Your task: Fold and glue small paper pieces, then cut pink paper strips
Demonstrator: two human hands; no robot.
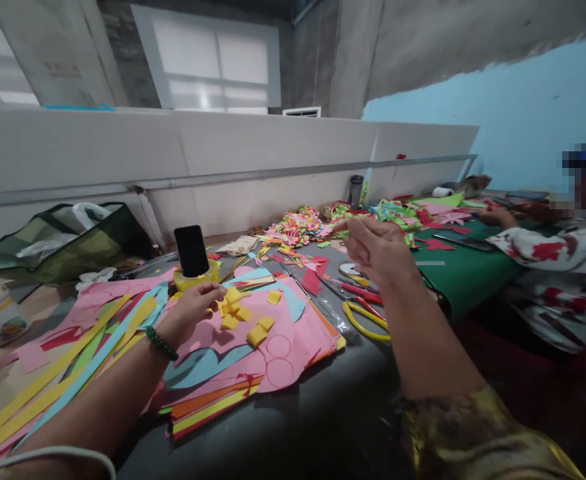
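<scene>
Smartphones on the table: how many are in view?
1: the smartphone propped up beyond the left hand; others could be hidden beneath the pink sheets.

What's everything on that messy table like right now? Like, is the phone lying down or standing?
Phone: propped up at a yellow roll, screen dark
Left hand: beside the yellow pieces, fingers curled
Right hand: raised, fingers bent; can't tell if it holds anything
Yellow pieces: cut small, loosely heaped
Long strips: cut, overlapping
Pink sheet: circles drawn on it
Yellow-handled scissors: lying down; can't tell if open
Dark bottle: upright
Green bag: slumped
</scene>
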